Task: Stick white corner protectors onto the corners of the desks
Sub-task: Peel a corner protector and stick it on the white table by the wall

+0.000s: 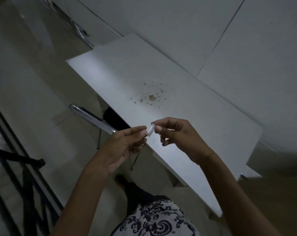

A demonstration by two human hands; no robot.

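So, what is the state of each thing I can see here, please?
corner protector: held between both hands, not yet stuck on.
left hand: pinching the protector.
right hand: pinching the protector.
desk: stained with brown specks.
chair: pushed under the desk.

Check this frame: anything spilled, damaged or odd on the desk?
Yes: a brownish stain with scattered specks marks the white desk top near its middle, beyond both hands. Nothing else stands out.
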